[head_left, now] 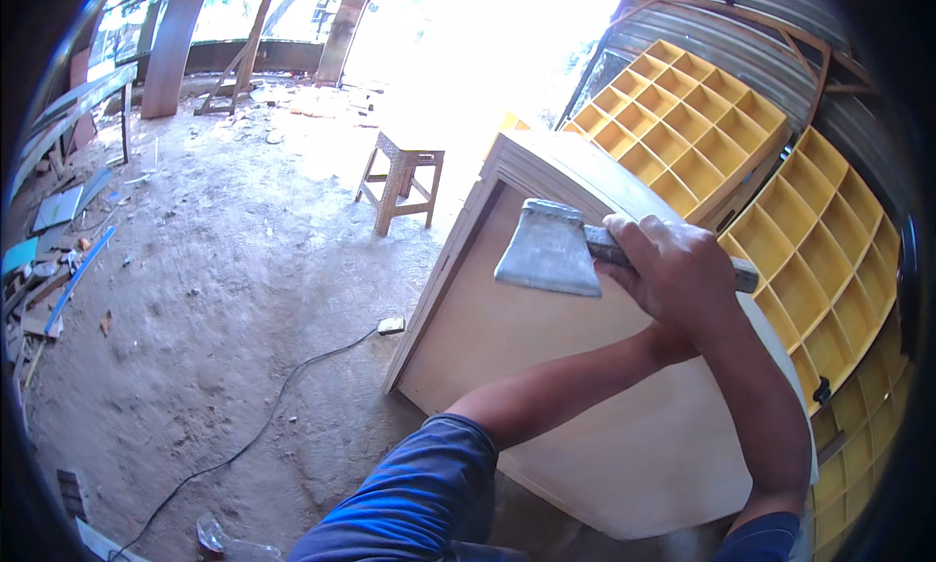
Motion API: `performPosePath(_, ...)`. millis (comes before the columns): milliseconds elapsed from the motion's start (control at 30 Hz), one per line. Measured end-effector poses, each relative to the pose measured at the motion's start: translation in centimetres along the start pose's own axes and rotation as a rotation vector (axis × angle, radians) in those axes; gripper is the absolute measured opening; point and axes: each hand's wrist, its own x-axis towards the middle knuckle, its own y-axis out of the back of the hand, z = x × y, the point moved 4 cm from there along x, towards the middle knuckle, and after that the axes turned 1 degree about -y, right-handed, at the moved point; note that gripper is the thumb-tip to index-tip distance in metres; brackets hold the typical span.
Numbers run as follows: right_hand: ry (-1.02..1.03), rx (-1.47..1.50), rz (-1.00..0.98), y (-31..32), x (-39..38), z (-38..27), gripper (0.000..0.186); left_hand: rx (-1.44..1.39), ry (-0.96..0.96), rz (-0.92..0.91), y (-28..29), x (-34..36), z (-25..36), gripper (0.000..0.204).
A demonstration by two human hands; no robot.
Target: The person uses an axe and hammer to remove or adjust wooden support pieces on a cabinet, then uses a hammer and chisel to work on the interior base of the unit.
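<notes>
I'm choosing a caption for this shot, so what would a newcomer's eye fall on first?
Probably the hatchet, its broad grey head near the centre and its handle gripped in the right hand, in front of a pale, boxy piece of furniture. Next come the bright yellow gridded racks along the right side, then the small stool near the glaring daylight at the top.

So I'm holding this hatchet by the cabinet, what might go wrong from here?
The right hand grips the hatchet with its blade bare and the left forearm reaching close by, so a slip might cut that arm. The blade also shows in front of the cabinet's pale panel, which a stray stroke could gouge. And a loose cord trails across the floor, a possible trip hazard.
</notes>
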Motion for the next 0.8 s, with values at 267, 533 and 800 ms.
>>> performPosePath(267, -0.080, -0.083, -0.347, -4.1, 3.7, -0.7, 0.034, -0.443, 0.112, 0.085, 0.7, -0.6, -1.1, 0.010)
performPosePath(533, 0.038, 0.131, 0.018, -2.6, 3.8, -1.8, 0.036, -1.255, 0.097, 0.022, -0.4, -0.8, -3.5, 0.008)
performPosePath(800, -0.049, -0.020, -0.195, -4.5, 2.9, 0.2, 0.034, -0.605, 0.105, 0.081, 0.5, -0.8, -4.0, 0.016)
